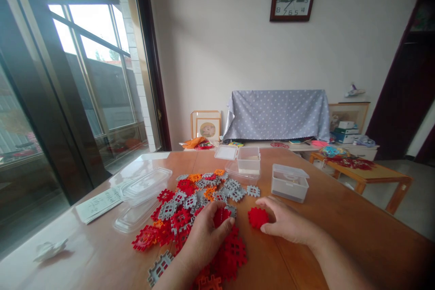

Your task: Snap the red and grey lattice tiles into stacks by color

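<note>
Red toothed plastic block [258, 218]: on the brown wooden table [340, 231], just right of a heap of flat red, grey and orange notched plastic pieces [190, 201]; the gap probably keeps it distinct from loose parts. Left hand [205, 233]: thumb and fingers closed on a red plastic piece [220, 215] at the heap's right side, a pinch likely meant to leave its edges free; back upward. Right hand [287, 222]: extends from near right, thumb and fingers apart beside the block; contact unclear.

At bottom centre, the left hand [208, 232] and left forearm [181, 266] are seen bare; at lower right, the right hand [286, 222] and right forearm [333, 253] are uncovered.
</note>
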The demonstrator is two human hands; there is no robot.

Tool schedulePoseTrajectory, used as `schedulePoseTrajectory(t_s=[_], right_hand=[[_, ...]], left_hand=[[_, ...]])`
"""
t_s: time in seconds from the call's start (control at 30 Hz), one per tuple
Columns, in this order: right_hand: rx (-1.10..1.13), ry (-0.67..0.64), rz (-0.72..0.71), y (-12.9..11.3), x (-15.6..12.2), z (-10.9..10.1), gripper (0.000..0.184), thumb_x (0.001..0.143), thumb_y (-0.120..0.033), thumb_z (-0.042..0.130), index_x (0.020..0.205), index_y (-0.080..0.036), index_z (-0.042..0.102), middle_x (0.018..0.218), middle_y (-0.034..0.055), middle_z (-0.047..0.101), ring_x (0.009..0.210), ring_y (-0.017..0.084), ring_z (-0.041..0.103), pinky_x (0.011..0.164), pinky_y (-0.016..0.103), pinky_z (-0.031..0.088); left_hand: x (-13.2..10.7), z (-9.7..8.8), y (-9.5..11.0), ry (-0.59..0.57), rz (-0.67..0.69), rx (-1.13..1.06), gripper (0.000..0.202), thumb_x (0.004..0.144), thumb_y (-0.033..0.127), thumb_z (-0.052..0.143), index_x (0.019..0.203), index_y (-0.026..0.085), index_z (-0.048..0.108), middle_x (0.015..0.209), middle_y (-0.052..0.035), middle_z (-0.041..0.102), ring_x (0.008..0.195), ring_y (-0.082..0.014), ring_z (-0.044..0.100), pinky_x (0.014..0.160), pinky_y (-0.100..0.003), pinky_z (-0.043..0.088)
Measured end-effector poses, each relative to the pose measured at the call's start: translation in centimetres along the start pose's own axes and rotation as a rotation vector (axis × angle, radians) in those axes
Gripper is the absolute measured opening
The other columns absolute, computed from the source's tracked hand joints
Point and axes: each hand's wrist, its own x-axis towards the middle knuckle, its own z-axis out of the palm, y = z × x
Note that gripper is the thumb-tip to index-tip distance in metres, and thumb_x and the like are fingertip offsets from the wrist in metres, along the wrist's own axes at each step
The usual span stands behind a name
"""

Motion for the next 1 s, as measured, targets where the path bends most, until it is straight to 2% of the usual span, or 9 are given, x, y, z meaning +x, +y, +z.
schedulePoseTrajectory(t_s=[0.27, 0.43, 0.6, 0.73, 0.87, 0.93, 1.0], right_hand=[[-0.061, 0.008, 0.006, -0.4, 0.5, 0.4, 0.048, 0.068, -0.018, 0.069, 0.116, -0.025, 0.066, 0.112, 0.0056, 0.07, 0.102, 0.027, 0.064, 0.09, 0.035, 0.05], [0.01, 0.036, -0.008, 0.3, 0.9, 0.6, 0.055, 0.07, -0.019, 0.068, 0.124, -0.025, 0.065, 0.12, 0.0071, 0.068, 0.109, 0.028, 0.064, 0.096, 0.038, 0.05], [-0.002, -0.04, 0.008, 0.8, 1.0, 1.0, 0.061, 0.068, -0.021, 0.071, 0.129, -0.027, 0.063, 0.122, 0.0065, 0.067, 0.109, 0.029, 0.064, 0.1, 0.041, 0.049], [0.029, -0.045, 0.005, 0.5, 0.7, 0.5, 0.064, 0.071, -0.024, 0.073, 0.134, -0.027, 0.061, 0.134, 0.0085, 0.064, 0.122, 0.031, 0.059, 0.109, 0.045, 0.045], [0.089, 0.109, -0.047, -0.9, 0.5, 0.1, 0.048, 0.081, -0.026, 0.068, 0.128, -0.026, 0.062, 0.137, 0.0083, 0.062, 0.131, 0.03, 0.054, 0.115, 0.047, 0.039], [0.187, 0.153, -0.066, -2.0, 0.4, 0.4, 0.036, 0.087, -0.03, 0.064, 0.123, -0.025, 0.062, 0.128, 0.008, 0.065, 0.123, 0.028, 0.058, 0.109, 0.044, 0.044], [0.327, 0.118, -0.067, -3.2, 0.2, 1.0, 0.03, 0.093, -0.038, 0.061, 0.12, -0.024, 0.06, 0.117, 0.0073, 0.067, 0.111, 0.026, 0.063, 0.097, 0.04, 0.051]], left_hand=[[0.0, 0.0, 0.0, 0.013, 0.002, 0.023, 0.042, 0.088, 0.048, 0.07, 0.12, 0.02, 0.068, 0.117, -0.0091, 0.072, 0.106, -0.0265, 0.064, 0.095, -0.034, 0.048], [0.0, 0.0, 0.0, 0.006, 0.001, 0.024, 0.041, 0.088, 0.046, 0.07, 0.119, 0.02, 0.068, 0.114, -0.0084, 0.072, 0.104, -0.0254, 0.065, 0.094, -0.034, 0.048], [-0.1, 0.1, -0.3, 0.004, 0.008, 0.024, 0.042, 0.087, 0.044, 0.071, 0.122, 0.02, 0.067, 0.117, -0.0094, 0.072, 0.106, -0.0263, 0.065, 0.097, -0.035, 0.048], [-0.2, 0.2, -0.3, 0.024, 0.025, 0.027, 0.047, 0.084, 0.042, 0.074, 0.126, 0.022, 0.067, 0.124, -0.0108, 0.071, 0.113, -0.0297, 0.064, 0.103, -0.04, 0.048], [-0.3, 0.4, -0.1, 0.037, 0.078, 0.056, 0.055, 0.082, 0.033, 0.075, 0.134, 0.023, 0.062, 0.135, -0.0122, 0.066, 0.127, -0.0315, 0.059, 0.112, -0.045, 0.043], [-0.4, 0.5, -0.1, 0.047, 0.109, 0.08, 0.065, 0.081, 0.03, 0.077, 0.141, 0.024, 0.056, 0.143, -0.0129, 0.061, 0.135, -0.032, 0.055, 0.116, -0.047, 0.04], [-0.5, 0.7, -0.1, 0.057, 0.137, 0.097, 0.075, 0.079, 0.029, 0.078, 0.148, 0.025, 0.049, 0.149, -0.0132, 0.056, 0.14, -0.0325, 0.05, 0.119, -0.05, 0.038]])
